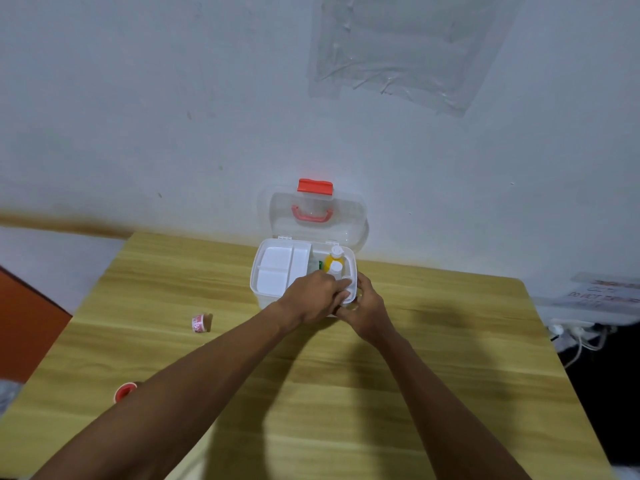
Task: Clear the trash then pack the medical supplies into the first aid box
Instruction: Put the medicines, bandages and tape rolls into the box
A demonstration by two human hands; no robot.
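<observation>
At the table's far edge, against the wall, the box (254, 278) stands with its clear lid (318, 220) raised. A white tray (277, 268) sits over its left part. In the open right part a yellow bottle (335, 262) stands upright, with a white bottle (336, 270) just in front of it.

Hands: both meet at the box's front right corner. The left hand (311, 299) reaches over the front rim, its fingers bent and closed on a small white item (346, 284) at that corner. What the item is cannot be told. The right hand (367, 306) is cupped against the outside of the same corner, thumb up beside the rim. Whether it grips the box, the item or neither cannot be told, because the left hand covers its fingers.

Step judged: seating the white item in the right part, in front of the bottles.

Advice: brace the box with the right hand so it does not slide on the table (346, 393). Lower the item straight down into the gap, clear of the white bottle, which would tip easily. Release only once it sits below the rim, or the lid may not close.

Outstanding: a tape roll (201, 323) lies on the table well left of the box. A red roll (124, 391) lies nearer, partly hidden by the left forearm. Neither is packed yet.
</observation>
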